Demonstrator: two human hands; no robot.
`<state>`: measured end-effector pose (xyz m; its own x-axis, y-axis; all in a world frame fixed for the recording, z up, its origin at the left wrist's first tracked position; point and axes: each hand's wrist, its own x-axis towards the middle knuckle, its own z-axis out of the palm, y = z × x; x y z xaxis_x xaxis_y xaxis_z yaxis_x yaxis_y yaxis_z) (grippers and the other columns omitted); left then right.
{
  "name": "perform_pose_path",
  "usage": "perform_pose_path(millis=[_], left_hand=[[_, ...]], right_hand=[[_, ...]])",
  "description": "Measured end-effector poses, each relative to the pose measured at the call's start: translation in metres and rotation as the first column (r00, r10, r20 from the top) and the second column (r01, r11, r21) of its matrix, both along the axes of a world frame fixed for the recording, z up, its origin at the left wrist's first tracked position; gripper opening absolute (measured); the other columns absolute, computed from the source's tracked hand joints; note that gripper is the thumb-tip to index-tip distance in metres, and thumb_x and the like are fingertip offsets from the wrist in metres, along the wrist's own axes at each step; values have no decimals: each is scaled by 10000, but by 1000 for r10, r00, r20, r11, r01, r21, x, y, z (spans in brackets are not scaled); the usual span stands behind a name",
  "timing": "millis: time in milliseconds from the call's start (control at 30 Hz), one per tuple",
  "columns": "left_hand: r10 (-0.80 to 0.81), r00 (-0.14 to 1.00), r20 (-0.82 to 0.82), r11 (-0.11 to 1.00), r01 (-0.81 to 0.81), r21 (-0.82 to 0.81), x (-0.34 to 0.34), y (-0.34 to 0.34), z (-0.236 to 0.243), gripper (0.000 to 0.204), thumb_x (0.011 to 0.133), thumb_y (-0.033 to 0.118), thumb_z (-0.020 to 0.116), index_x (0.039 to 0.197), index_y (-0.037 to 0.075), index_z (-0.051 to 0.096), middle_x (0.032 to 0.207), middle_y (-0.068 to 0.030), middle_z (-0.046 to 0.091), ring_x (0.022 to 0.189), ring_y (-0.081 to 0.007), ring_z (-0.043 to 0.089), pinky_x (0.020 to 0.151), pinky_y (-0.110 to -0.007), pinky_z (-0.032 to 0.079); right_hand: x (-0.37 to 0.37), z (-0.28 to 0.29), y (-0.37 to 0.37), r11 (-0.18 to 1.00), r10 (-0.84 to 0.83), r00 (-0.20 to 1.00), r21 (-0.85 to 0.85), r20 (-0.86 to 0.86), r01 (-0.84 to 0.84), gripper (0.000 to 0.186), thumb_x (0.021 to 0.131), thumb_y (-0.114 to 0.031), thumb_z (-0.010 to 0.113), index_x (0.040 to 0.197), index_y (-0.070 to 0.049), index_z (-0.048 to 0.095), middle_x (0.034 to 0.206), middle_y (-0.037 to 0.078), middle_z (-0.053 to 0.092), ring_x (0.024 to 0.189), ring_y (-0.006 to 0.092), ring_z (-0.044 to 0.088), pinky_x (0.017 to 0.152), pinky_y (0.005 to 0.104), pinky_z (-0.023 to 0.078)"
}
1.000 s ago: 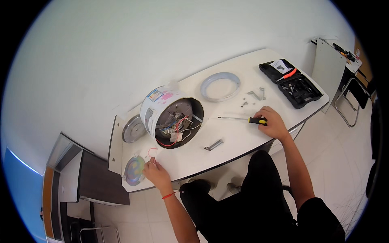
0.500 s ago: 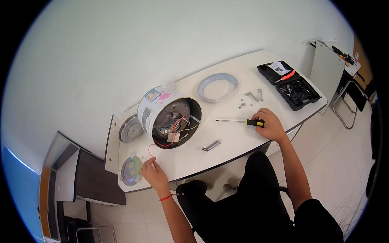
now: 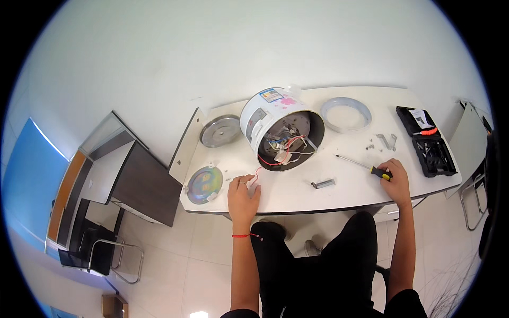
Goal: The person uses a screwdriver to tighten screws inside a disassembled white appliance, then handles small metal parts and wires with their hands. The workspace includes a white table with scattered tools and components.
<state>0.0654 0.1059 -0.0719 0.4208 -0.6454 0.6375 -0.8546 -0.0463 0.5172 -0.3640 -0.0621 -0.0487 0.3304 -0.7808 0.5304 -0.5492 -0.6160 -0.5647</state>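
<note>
A white rice cooker body [image 3: 266, 109] with pink flowers lies on its side, its open bottom showing wires and metal parts. From it a red wire [image 3: 259, 173] trails out to my left hand [image 3: 244, 200], which rests at the near table edge. Thumb and forefinger are apart there, with the wire's end between them, not visibly pinched. My right hand [image 3: 395, 183] is closed round the black and yellow handle of a screwdriver [image 3: 356, 162]. Its shaft points left, low over the table. A small metal bracket [image 3: 324, 184] lies between my hands.
Left on the table [image 3: 286, 199] are an iridescent round plate [image 3: 205, 185] and a grey metal disc [image 3: 219, 131]. A pale ring [image 3: 346, 114] lies at the back. To the right are bent metal strips [image 3: 387, 142], several small screws [image 3: 371, 147] and an open black toolbox [image 3: 433, 156].
My view has swung, so the table sits straighter and further right. My left thumb and forefinger now show a gap by the red wire. The right hand still holds the screwdriver.
</note>
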Motion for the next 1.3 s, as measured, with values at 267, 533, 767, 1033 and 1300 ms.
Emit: perform_pose_path(millis=[267,533,767,1033,1300], left_hand=[[4,997,83,1000,-5,18,6,2,-8,95,837,79,748,928,87,775,978,-54,692,934,-293,614,851,-414,511],[-2,997,71,1000,1,18,4,4,-9,94,844,61,736,923,90,778,989,-57,690,941,-278,606,852,-387,511],[-4,998,67,999,1,37,4,4,-9,99,847,63,734,931,93,777,987,-50,691,925,-270,607,833,-382,511],[4,995,96,999,-8,41,4,5,-9,135,855,77,736,979,104,781,1033,-44,691,917,-265,602,832,-378,508],[30,993,116,997,-38,67,4,9,-6,160,871,103,724,1019,112,784,1091,-37,691,973,-271,622,850,-381,516]], right_hand=[[3,5,4,1000,-24,1000,2,-16,24,286,669,28,615,949,23,673,918,144,610,914,326,615,807,388,516],[2,-2,1,999,-6,1000,-44,7,6,313,657,31,579,958,22,665,919,141,607,918,318,607,792,370,494],[2,1,2,999,-20,1000,-36,-22,20,297,664,28,603,953,19,672,921,142,612,920,326,613,810,388,518],[3,-1,3,995,-41,998,-97,-56,36,328,695,36,644,1018,-14,676,972,128,632,946,330,620,832,386,533],[7,-3,4,994,-54,997,-95,-59,48,350,719,22,681,1065,-28,672,992,121,643,973,314,631,855,381,540]])
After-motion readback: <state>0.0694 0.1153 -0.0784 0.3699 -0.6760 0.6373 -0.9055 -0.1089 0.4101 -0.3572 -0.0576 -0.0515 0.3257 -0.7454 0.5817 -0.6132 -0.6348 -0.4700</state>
